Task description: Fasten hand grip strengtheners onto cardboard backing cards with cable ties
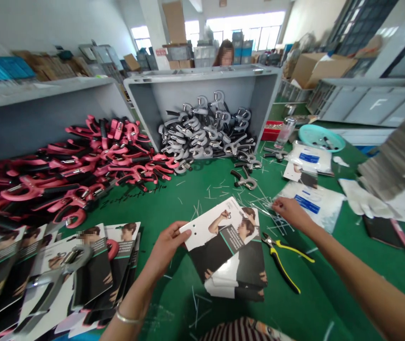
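One printed card (pixel 206 253) lies tilted over a small stack of like cards (pixel 250 270) at the middle of one green table (pixel 167 203); edges overlap, so the stack goes uncounted. From where I stand, two bare hands at work: the left hand (pixel 169 244) grasps the card's left corner, thumb on top, beside two punched holes; the right hand (pixel 289 210) has its fingertips drawn together over a scatter of thin clear strips (pixel 282 226), though whether it pinches one I cannot tell. Just right of the stack, one pair of pliers (pixel 277 253), yellow and black, jaws toward the strips. Beyond the right hand, two plastic bags (pixel 325 208) with blue labels, one teal dish (pixel 337 137), one clear bottle (pixel 286 132). Ahead, two grey bins (pixel 131 87) on their sides: one spills grey hand grips (pixel 202 137), dozens; the other, at left, pink hand grips (pixel 64 161), likewise dozens. One grey grip (pixel 244 181) lies apart, nearest the stack. Front left, at least four cards with grips (pixel 101 272) overlap. One co-worker (pixel 224 54) behind the central bin.
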`<state>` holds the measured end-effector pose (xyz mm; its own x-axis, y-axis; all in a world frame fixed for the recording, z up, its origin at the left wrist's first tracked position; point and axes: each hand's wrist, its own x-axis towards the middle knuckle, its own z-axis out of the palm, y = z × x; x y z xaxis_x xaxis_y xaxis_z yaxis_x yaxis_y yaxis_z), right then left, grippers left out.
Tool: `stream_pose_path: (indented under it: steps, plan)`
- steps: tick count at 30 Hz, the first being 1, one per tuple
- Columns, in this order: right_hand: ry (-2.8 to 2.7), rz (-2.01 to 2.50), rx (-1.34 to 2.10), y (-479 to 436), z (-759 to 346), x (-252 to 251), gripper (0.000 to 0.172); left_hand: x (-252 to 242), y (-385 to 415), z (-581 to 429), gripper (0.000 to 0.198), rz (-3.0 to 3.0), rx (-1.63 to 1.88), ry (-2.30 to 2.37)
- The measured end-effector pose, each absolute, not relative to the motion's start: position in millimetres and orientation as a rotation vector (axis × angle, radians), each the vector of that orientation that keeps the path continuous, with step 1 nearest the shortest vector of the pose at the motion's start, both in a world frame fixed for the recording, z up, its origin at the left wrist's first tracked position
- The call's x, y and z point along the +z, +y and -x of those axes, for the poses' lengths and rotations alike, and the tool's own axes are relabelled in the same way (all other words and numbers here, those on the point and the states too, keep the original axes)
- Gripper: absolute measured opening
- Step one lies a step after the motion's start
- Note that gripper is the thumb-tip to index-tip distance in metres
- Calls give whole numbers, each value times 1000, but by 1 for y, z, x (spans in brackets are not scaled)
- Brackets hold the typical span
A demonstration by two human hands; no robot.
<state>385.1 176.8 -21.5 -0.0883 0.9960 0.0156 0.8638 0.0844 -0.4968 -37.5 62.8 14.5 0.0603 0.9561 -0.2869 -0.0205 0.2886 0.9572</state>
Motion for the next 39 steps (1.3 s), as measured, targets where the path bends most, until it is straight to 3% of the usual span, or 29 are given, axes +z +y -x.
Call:
stream_pose_path:
  steps: [13,20,24,28,32,35,39]
  plan:
    - [-1636,1698,997,177,-383,-2,38,-19,77,1,44,-1133,775,1136]
    - [-1628,1511,1240,152,-350,38,37,5,66,3,31,-1540,961,1470]
    - [-1733,1217,1709,119,-298,72,29,51,57,-22,38,-2172,931,1300]
    - [-1452,943,2179,94,-257,79,28,65,47,-41,30,-2280,821,1229]
    - [-1341,920,2037,83,-238,62,28,45,36,-36,27,-1721,950,1371]
    - [-1478,939,1904,76,-224,49,29,36,30,-32,30,-1352,859,1331]
    - [-1545,1022,1698,71,-210,42,23,39,29,-28,32,-1383,843,1310]
